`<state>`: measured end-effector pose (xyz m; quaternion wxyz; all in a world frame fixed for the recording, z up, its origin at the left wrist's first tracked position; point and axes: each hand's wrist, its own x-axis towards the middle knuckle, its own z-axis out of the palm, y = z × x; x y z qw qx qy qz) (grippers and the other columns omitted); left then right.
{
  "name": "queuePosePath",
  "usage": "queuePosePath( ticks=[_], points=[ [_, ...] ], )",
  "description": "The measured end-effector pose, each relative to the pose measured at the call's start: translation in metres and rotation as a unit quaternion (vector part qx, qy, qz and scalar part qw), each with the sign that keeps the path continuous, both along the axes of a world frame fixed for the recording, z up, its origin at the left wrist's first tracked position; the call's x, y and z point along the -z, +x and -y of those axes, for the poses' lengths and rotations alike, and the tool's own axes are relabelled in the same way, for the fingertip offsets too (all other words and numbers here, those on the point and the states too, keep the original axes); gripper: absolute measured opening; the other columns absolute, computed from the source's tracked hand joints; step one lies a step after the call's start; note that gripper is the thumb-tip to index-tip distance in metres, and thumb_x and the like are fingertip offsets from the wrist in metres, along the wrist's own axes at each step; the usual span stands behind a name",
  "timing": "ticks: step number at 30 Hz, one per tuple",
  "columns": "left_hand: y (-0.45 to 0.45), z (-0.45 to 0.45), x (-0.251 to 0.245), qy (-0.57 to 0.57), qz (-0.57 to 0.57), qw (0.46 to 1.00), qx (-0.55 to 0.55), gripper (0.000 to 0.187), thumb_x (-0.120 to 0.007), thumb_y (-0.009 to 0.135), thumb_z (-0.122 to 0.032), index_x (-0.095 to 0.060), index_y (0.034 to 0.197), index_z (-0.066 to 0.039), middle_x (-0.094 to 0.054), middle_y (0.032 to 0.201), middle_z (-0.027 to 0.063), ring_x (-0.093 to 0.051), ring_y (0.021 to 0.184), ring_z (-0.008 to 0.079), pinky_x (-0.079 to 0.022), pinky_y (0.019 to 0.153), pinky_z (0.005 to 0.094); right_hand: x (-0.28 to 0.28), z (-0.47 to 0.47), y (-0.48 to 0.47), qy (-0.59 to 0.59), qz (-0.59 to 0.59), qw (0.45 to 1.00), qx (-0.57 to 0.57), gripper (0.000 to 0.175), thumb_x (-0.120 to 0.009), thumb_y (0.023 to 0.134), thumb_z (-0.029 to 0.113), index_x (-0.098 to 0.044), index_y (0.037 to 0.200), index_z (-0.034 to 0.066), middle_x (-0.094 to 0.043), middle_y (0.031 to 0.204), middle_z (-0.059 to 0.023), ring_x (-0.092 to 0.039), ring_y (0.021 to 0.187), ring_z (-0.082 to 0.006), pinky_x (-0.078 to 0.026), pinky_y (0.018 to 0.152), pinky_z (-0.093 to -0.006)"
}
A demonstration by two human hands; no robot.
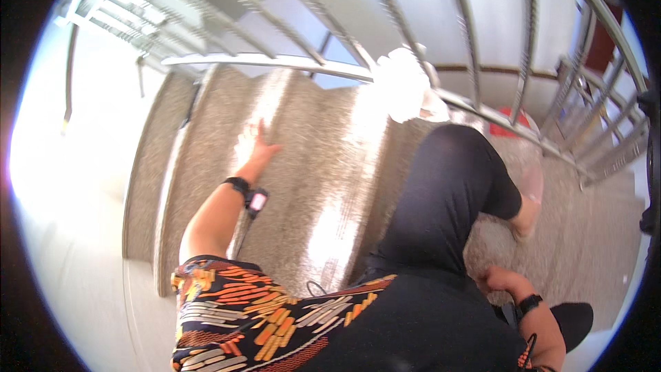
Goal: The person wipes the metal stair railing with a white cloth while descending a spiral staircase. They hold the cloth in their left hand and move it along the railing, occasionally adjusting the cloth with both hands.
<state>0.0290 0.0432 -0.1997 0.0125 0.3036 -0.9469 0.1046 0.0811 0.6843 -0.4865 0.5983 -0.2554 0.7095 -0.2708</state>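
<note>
My left hand [254, 145] is spread palm down over the speckled stone stair steps [304, 165], with nothing in it; whether it touches the step I cannot tell. A black band with a small device [256, 201] is on that wrist. Low on the right, my right hand [498, 279] is curled near my body, beside my bent knee in black trousers [449, 181]; what its fingers hold, if anything, is hidden. A white cloth or bag [405, 85] hangs at the foot of the metal railing, beyond my knee.
A metal stair railing [320, 64] with upright bars runs across the top and down the right side. A red object [508, 123] lies by the bars near my foot [526, 217]. The white wall [77, 217] stands on the left.
</note>
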Motion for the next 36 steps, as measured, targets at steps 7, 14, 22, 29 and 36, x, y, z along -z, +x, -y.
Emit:
queuePosePath(
  ticks=[7,14,22,29,36],
  points=[
    [-0.026,0.051,-0.069,0.175,-0.223,0.953,-0.104,0.053,-0.073,0.075,-0.051,-0.074,0.104,-0.006,-0.070,0.110,0.0180,-0.066,0.106,0.0295,-0.052,0.092,0.0416,-0.047,-0.054,-0.041,-0.013,0.055,0.884,0.464,0.021,-0.069,0.081,0.005,-0.068,0.101,0.0009,-0.069,0.083,-0.0110,-0.068,0.071,-0.0201,-0.055,0.061,-0.0330],
    [0.010,0.197,-0.140,-0.225,-0.130,0.957,-0.125,0.051,-0.064,0.085,-0.038,-0.060,0.132,-0.017,-0.063,0.129,0.0101,-0.060,0.119,0.0294,-0.049,0.099,0.0459,-0.015,-0.163,-0.024,0.075,-0.029,0.883,0.462,0.023,-0.057,0.080,0.013,-0.048,0.059,0.0105,-0.047,0.054,-0.0006,-0.047,0.045,-0.0127,-0.038,0.042,-0.0310],
    [0.022,0.307,-0.136,-0.289,-0.232,0.924,-0.097,0.054,-0.052,0.094,-0.054,-0.060,0.131,-0.015,-0.065,0.125,0.0134,-0.062,0.113,0.0362,-0.050,0.092,0.0517,-0.015,-0.161,-0.012,0.131,-0.023,0.814,0.565,0.021,-0.068,0.089,0.010,-0.066,0.108,-0.0009,-0.066,0.074,-0.0125,-0.063,0.057,-0.0211,-0.050,0.050,-0.0384],
    [0.007,0.337,-0.135,-0.143,-0.203,0.955,-0.162,0.076,-0.046,0.088,-0.074,-0.060,0.128,-0.011,-0.065,0.123,0.0168,-0.062,0.114,0.0379,-0.049,0.092,0.0534,-0.037,-0.171,-0.013,0.154,-0.057,0.794,0.585,0.022,-0.067,0.085,0.009,-0.068,0.106,0.0016,-0.067,0.073,-0.0119,-0.065,0.058,-0.0213,-0.049,0.047,-0.0341],
    [0.002,0.354,-0.149,0.017,-0.239,0.967,-0.084,0.068,-0.065,0.079,-0.063,-0.068,0.111,-0.003,-0.071,0.104,0.0143,-0.066,0.096,0.0315,-0.050,0.087,0.0422,-0.033,-0.167,-0.008,0.148,-0.063,0.782,0.602,0.024,-0.068,0.086,0.011,-0.066,0.107,-0.0001,-0.067,0.076,-0.0139,-0.064,0.057,-0.0233,-0.050,0.048,-0.0367]
  ],
)
